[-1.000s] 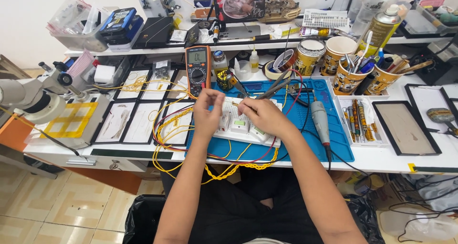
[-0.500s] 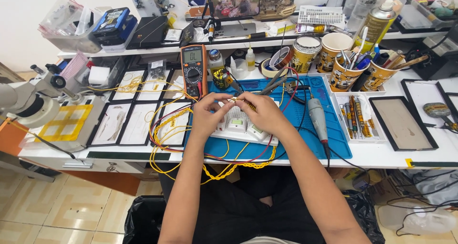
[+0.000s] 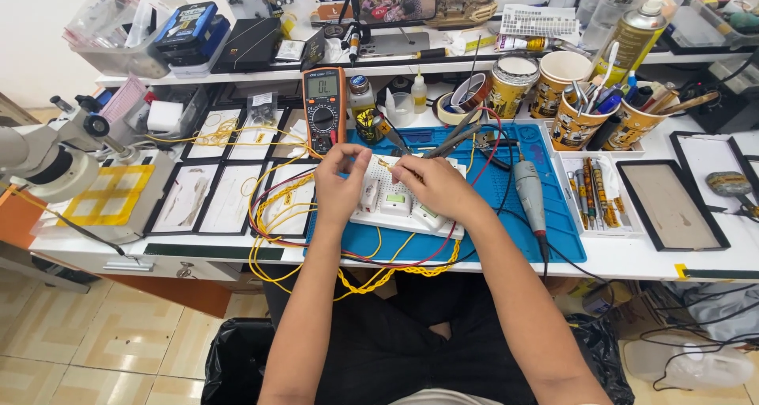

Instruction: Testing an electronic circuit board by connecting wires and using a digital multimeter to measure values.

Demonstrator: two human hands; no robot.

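White plastic made up the breadboard [image 3: 395, 203], which lay flat on a blue mat [image 3: 506, 215] near the front edge of the bench [image 3: 632, 256], with small pale parts plugged into it and a thin yellow wire [image 3: 385, 165] held just above its far edge. Yellow, red and black leads [image 3: 273, 215] looped from under the board and hung over the bench front. Behind the board stood an orange multimeter [image 3: 325, 107], upright against the shelf. A soldering iron [image 3: 528, 191] lay on the mat to the right, just beside a tray of small tools [image 3: 594, 199]. Paper cups [image 3: 575, 120] full of pens and tools stood at the back, and a microscope [image 3: 55, 156] sat at the far left. Pale tiles covered the floor below.

Over the board, the left hand [image 3: 341, 182] was curled narrow, thumb and fingertips pinched on one end of the wire. The right hand [image 3: 431, 185] was likewise closed, pinching the other end, its heel resting over the board.
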